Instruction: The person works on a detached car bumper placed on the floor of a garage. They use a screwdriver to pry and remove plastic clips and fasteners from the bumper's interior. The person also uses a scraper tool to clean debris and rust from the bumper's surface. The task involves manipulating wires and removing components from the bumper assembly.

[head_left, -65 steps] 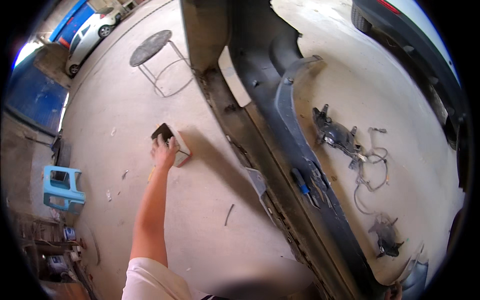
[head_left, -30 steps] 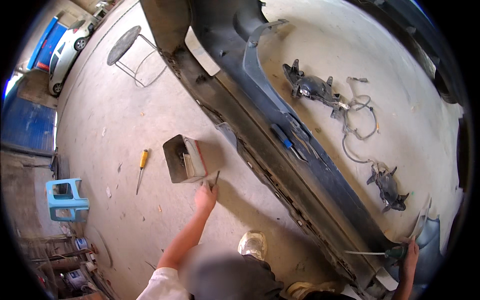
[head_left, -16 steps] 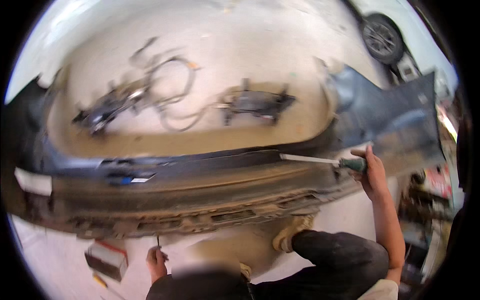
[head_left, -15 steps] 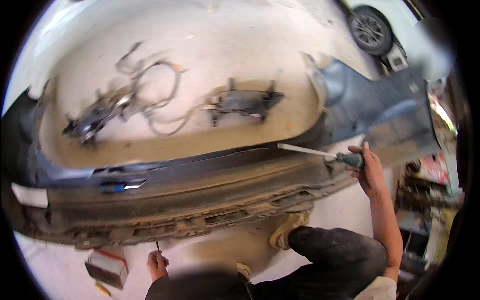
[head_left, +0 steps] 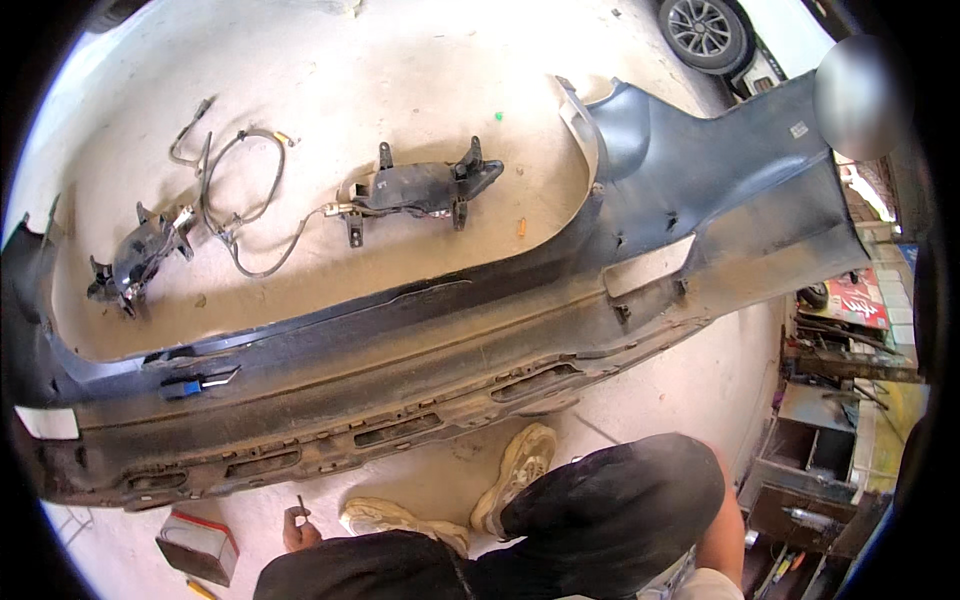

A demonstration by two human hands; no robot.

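Note:
My left hand is low, in front of the bumper's near edge, its fingers closed round a slim dark stick-like thing. What that thing is, I cannot make out. Of my right arm only the forearm shows, beside my knee; the hand is out of sight. A large black car bumper, dusty brown along its near side, lies across the floor with its inner side up. On its left part rests a blue-handled tool with a bent metal tip.
Two black lamp units joined by a cable loop lie beyond the bumper. A red-edged box stands near my left hand, with a yellow handle beside it. Tool shelving lines the right; a car wheel is far right.
My right hand, which held a green-handled screwdriver over the bumper, has drawn back down beside my knee and out of view. The view has shifted; my left hand still holds the slim thing.

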